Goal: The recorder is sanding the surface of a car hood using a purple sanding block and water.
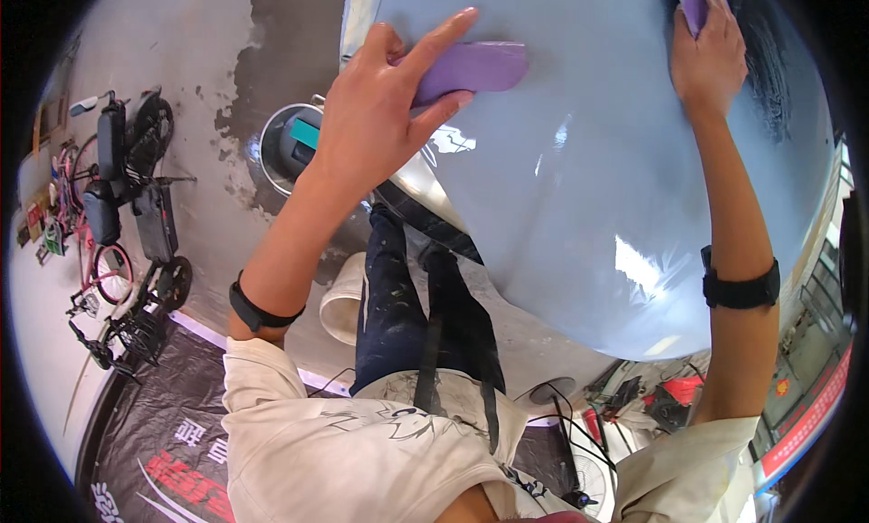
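Slip risk on glossy panel (pixel 588 161)
Left hand (pixel 373 98) grips pad (pixel 484 68), index finger (pixel 442 41) off it; this hold could let it skid; right hand (pixel 712 66) grips second pad (pixel 694 3).

The 1 view comes from the left of 2 fisheye cameras worn side by side on the person's head. It faces steeply down along the wearer's own body: the shirt (pixel 362 451) sits very near the lens at the lower edge, with the trousers (pixel 389 315) and floor (pixel 199 80) farther below. Toward the upper edge it takes in the left hand (pixel 385 93) and right hand (pixel 711 66) on the blue-grey panel (pixel 561 179). The wide lens reaches bikes (pixel 158 220) well apart at the left, tipped sideways near the dark, curved rim.
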A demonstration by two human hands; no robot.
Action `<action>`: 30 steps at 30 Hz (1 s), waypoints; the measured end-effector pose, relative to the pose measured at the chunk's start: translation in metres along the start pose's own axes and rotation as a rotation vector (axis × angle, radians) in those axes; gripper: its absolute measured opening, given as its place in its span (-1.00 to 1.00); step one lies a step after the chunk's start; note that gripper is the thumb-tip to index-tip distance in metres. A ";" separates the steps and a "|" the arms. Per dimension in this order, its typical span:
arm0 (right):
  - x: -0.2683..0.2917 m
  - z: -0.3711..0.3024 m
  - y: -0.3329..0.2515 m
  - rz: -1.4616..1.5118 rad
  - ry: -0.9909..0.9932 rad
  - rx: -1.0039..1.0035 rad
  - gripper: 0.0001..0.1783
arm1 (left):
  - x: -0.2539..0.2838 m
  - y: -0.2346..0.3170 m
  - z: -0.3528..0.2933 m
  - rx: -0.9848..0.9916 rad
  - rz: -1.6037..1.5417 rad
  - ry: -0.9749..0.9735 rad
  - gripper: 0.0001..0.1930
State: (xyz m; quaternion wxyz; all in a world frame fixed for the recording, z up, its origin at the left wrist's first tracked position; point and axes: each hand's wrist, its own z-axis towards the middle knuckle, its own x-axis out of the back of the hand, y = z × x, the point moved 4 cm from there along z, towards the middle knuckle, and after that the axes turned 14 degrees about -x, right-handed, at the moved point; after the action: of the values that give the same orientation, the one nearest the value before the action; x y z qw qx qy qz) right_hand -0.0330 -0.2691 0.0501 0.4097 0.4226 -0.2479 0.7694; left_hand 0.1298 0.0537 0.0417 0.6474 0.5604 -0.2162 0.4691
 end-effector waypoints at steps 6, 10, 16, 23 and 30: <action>-0.018 0.012 0.025 0.021 0.024 0.050 -0.34 | 0.002 0.001 -0.006 -0.028 0.079 -0.085 -0.18; -0.016 0.011 0.023 0.017 0.012 0.050 -0.34 | 0.009 -0.001 -0.004 -0.177 0.404 0.035 -0.19; -0.015 0.009 0.032 0.020 0.015 0.062 -0.35 | 0.016 0.004 0.026 -0.139 0.286 -0.055 -0.58; 0.002 -0.001 0.001 -0.028 0.023 0.042 -0.42 | -0.006 -0.006 0.042 -0.225 0.310 0.014 -0.49; 0.003 0.001 0.004 -0.028 0.028 0.033 -0.43 | 0.001 -0.012 0.057 -0.208 0.238 0.066 -0.45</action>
State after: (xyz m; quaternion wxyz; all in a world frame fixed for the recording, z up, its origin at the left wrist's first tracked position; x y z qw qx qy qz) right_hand -0.0365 -0.2707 0.0526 0.4169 0.4219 -0.2233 0.7735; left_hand 0.1544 0.0020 0.0524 0.6484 0.4451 -0.3074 0.5357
